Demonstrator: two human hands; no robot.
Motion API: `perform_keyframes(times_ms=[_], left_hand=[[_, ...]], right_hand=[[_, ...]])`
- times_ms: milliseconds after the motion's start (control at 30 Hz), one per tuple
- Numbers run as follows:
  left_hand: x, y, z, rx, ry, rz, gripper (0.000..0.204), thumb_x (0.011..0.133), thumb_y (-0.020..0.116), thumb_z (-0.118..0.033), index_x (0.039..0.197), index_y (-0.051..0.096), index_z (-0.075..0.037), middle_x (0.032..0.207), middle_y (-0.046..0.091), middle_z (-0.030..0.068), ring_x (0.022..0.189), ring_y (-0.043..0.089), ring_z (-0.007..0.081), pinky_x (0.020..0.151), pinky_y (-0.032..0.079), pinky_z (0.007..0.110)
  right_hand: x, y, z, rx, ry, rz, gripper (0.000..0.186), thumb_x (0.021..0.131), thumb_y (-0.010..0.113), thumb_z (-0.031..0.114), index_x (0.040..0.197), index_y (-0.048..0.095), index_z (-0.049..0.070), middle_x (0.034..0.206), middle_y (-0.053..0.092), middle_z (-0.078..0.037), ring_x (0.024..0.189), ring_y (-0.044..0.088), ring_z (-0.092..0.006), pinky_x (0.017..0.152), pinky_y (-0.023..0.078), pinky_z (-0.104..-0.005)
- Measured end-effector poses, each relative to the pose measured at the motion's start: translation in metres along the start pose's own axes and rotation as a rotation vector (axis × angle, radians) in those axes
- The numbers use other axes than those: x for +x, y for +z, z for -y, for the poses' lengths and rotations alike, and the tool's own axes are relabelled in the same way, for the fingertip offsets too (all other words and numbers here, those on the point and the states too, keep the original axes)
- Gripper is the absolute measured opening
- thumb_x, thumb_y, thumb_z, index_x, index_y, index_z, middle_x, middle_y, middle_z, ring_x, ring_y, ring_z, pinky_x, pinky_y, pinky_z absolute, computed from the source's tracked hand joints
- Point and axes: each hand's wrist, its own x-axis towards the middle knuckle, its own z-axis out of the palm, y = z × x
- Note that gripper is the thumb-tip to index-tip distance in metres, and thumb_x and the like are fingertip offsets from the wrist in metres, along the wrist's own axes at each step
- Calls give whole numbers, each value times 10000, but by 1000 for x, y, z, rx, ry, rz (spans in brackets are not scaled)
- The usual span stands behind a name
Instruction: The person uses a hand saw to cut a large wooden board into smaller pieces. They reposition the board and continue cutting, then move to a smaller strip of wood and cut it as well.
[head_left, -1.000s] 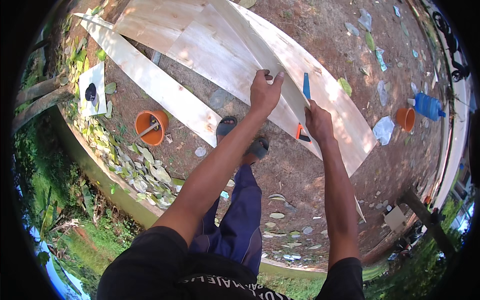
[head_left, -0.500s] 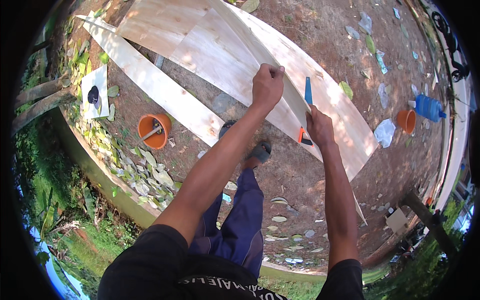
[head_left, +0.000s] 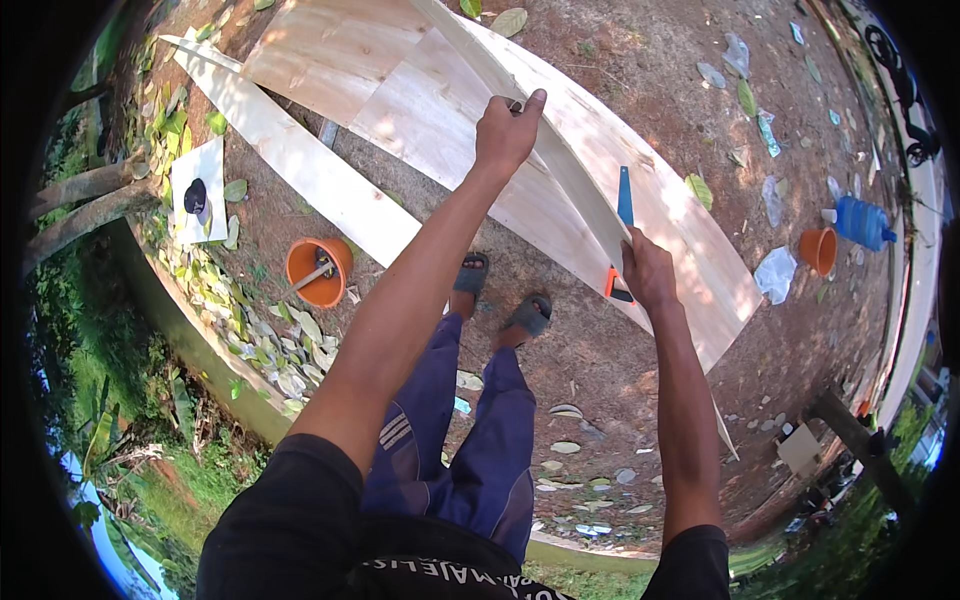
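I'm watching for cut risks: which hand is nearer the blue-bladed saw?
Right. The right hand, holding the long board near its end, is just beside the saw; the left hand, farther up that board, sits well left of the saw.

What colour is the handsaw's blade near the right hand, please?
The handsaw's blade is blue; it shows best in the head view, the only one here.

Dappled daylight brightens pale wooden sheets [head_left: 700, 285] right of centre and nearly bleaches a long plank [head_left: 300, 152] at upper left, while foliage [head_left: 95, 275] at far left sinks into shade; fisheye curvature bends the dark-cornered rim, the middle crisp.
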Motion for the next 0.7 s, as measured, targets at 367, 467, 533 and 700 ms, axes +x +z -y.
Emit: perform_keyframes(times_ms=[367, 467, 533, 700], left_hand=[[23, -45, -12, 87, 19, -67, 613, 914, 656, -464, 1156, 590, 96, 1083, 662, 264, 1008, 655, 352, 881, 508, 441], [40, -39, -12, 215, 47, 98, 550, 953, 585, -456, 1042, 638, 83, 1057, 672, 295, 985, 663, 414, 868, 505, 478], [50, -37, -11, 213, 71, 157, 474, 978, 562, -395, 954, 661, 68, 974, 686, 290, 920, 668, 430, 837, 508, 481], [30, -59, -21, 83, 117, 6, 348, 985, 591, -294, 986, 673, 44, 838, 686, 166, 738, 652, 220, 742, 509, 361]], right_hand=[[-1, -2, 7, -29, 43, 43, 270, 966, 594, 181, 1221, 583, 93, 896, 700, -224, 802, 685, -416, 740, 546, -510], [-2, 1, 10, 16, 25, 14, 279, 967, 589, 177, 1234, 579, 97, 906, 699, -227, 818, 684, -416, 748, 545, -510], [-4, 3, 9, 30, 25, 9, 283, 968, 586, 172, 1240, 577, 97, 915, 699, -227, 829, 683, -417, 753, 545, -511], [-2, -5, 5, -13, 51, 47, 277, 968, 580, 160, 1237, 576, 95, 928, 700, -223, 835, 679, -421, 755, 543, -513]])
